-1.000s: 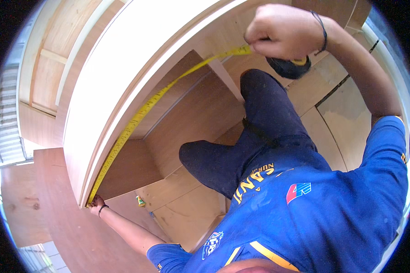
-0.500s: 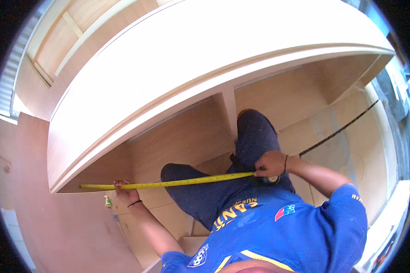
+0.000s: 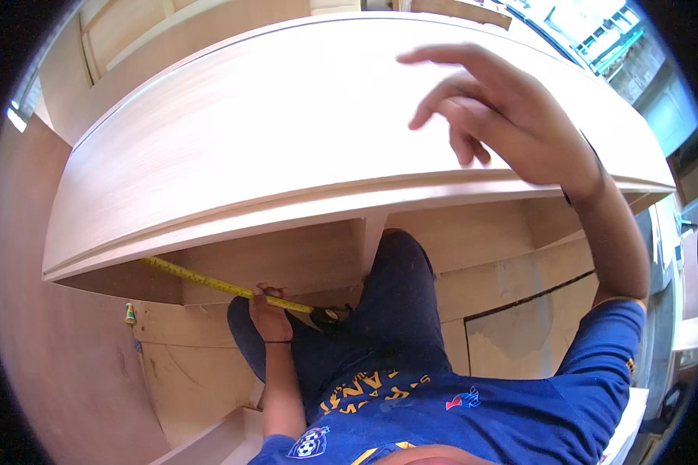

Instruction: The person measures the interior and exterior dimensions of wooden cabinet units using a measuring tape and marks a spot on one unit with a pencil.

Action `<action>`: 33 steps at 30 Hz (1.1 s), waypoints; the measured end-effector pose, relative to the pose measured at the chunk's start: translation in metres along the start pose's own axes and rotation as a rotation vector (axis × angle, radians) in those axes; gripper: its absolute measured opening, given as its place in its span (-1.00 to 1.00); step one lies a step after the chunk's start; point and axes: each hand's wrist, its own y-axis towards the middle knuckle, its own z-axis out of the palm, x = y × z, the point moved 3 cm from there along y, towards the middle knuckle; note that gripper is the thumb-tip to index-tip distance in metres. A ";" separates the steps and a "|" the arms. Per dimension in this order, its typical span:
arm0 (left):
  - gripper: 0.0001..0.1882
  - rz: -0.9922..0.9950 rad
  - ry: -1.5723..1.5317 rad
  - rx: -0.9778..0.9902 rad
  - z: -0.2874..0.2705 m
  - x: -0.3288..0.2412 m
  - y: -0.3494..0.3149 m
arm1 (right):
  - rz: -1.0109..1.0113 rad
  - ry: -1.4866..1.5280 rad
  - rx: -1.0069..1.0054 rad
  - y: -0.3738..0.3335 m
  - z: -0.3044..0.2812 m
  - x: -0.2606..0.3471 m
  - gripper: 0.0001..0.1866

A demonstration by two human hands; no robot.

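A yellow tape measure [image 3: 202,280] stretches its blade from inside the left compartment of the pale wooden cabinet [image 3: 248,132] toward my lap. Closed round the blade, my left hand [image 3: 270,316] holds it a short way from the dark tape case [image 3: 325,316], which lies by my thigh. My right hand [image 3: 512,116] is raised over the cabinet's pale top, holding nothing. Its fingers are apart and partly bent, a little blurred by motion. A dark band circles each wrist.
The cabinet's upright divider [image 3: 372,240] stands beside my bent knee [image 3: 403,263]. A brown wooden panel [image 3: 70,333] rises at the left. On the floor by it is a small yellow-green tube [image 3: 130,313]. A dark strip [image 3: 531,294] crosses the floor at right.
My right hand has let go of the tape's case end and risen above the cabinet top. My left hand has moved right along the blade, nearer the case. The view has shifted.
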 end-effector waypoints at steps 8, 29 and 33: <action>-0.68 0.186 0.298 -0.023 0.016 0.016 -0.028 | 0.049 0.029 -0.033 0.065 0.007 -0.074 -0.84; -0.72 0.375 0.882 0.100 -0.034 0.056 -0.017 | -0.114 0.119 -0.004 0.065 0.017 -0.075 -0.78; -0.66 0.098 0.773 0.071 -0.008 0.045 -0.024 | 0.059 -0.033 0.072 0.063 0.017 -0.064 -0.81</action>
